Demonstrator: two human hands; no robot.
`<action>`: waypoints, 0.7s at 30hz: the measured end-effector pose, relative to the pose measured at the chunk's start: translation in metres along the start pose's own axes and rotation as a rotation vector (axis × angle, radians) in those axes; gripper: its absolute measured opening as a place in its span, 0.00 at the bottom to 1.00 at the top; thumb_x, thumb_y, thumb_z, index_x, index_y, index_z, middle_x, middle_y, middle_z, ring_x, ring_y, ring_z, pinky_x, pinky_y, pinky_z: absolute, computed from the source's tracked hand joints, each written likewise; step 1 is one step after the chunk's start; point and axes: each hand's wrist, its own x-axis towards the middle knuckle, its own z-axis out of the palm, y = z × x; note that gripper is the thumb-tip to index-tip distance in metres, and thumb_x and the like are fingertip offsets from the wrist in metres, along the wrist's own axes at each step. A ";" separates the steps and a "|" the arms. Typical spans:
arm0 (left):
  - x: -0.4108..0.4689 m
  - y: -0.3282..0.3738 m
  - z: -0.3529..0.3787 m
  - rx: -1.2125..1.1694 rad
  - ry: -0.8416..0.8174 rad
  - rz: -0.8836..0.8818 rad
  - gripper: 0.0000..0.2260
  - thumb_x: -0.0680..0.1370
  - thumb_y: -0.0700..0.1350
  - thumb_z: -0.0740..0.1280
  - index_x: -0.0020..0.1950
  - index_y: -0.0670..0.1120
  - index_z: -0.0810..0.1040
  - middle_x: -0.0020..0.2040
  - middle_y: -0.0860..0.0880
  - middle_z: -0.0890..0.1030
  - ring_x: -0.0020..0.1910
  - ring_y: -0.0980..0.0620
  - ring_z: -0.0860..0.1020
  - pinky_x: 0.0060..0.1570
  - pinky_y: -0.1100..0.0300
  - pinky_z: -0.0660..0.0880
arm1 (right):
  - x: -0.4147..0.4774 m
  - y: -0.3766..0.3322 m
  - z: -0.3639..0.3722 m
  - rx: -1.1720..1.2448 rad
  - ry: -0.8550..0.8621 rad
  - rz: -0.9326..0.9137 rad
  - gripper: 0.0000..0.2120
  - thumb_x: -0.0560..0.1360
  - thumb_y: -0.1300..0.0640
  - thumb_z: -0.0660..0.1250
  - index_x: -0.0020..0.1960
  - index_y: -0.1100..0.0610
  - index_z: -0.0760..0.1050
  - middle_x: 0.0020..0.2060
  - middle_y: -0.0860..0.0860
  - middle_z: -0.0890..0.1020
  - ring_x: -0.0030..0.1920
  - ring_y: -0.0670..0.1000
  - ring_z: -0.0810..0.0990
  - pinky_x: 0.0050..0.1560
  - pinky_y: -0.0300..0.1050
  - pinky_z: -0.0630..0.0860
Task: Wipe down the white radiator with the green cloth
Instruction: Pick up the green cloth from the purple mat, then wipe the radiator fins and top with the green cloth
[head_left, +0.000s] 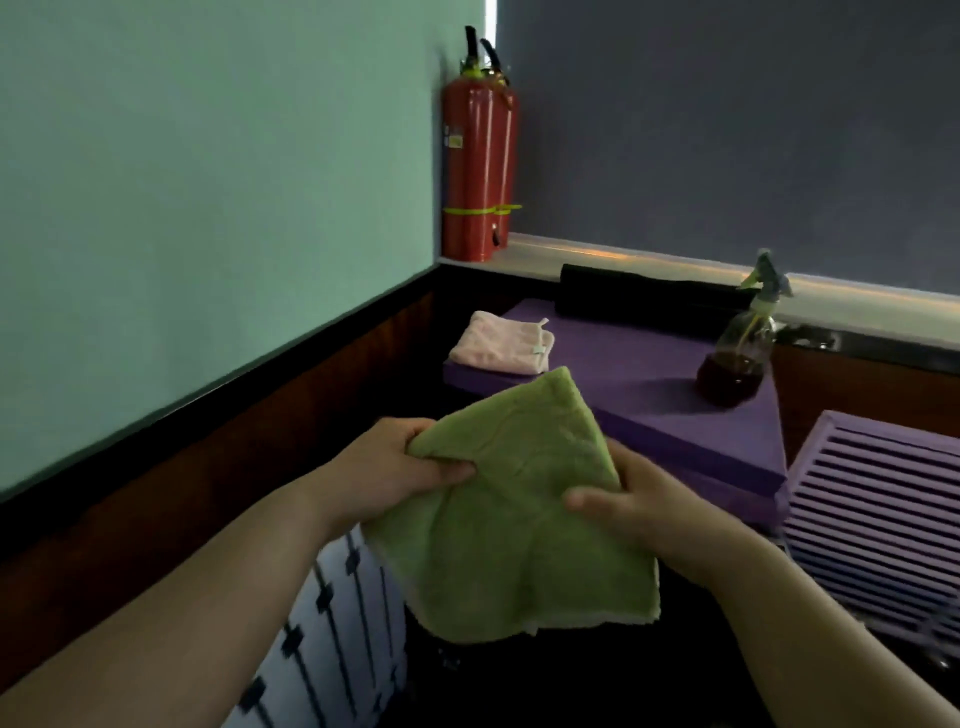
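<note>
Left hand and right hand both grip green cloth, held above slatted white radiator

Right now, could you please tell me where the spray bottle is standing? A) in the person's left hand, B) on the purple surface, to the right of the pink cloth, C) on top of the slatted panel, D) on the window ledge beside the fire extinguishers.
B: the spray bottle stands upright on the purple surface, well to the right of the folded pink cloth, while both hands hold the green cloth.
</note>
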 end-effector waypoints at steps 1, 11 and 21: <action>-0.020 0.002 0.004 -0.020 0.041 -0.030 0.07 0.69 0.41 0.73 0.44 0.50 0.79 0.39 0.55 0.82 0.35 0.63 0.80 0.35 0.71 0.75 | -0.008 0.004 0.008 -0.066 -0.091 0.027 0.14 0.65 0.55 0.74 0.48 0.47 0.74 0.42 0.44 0.83 0.44 0.43 0.82 0.41 0.34 0.78; -0.210 -0.070 0.016 -1.008 0.210 -0.152 0.41 0.45 0.62 0.80 0.55 0.46 0.81 0.53 0.44 0.82 0.51 0.47 0.81 0.42 0.57 0.79 | -0.043 0.017 0.094 0.261 -0.284 0.154 0.07 0.73 0.64 0.64 0.49 0.58 0.76 0.41 0.53 0.85 0.41 0.51 0.84 0.37 0.42 0.81; -0.296 -0.080 -0.011 -0.678 0.668 -0.331 0.09 0.78 0.37 0.60 0.55 0.45 0.74 0.47 0.49 0.82 0.34 0.56 0.81 0.34 0.66 0.78 | -0.025 0.014 0.203 0.292 -0.514 0.276 0.12 0.71 0.67 0.63 0.53 0.57 0.73 0.49 0.54 0.81 0.49 0.53 0.80 0.49 0.47 0.79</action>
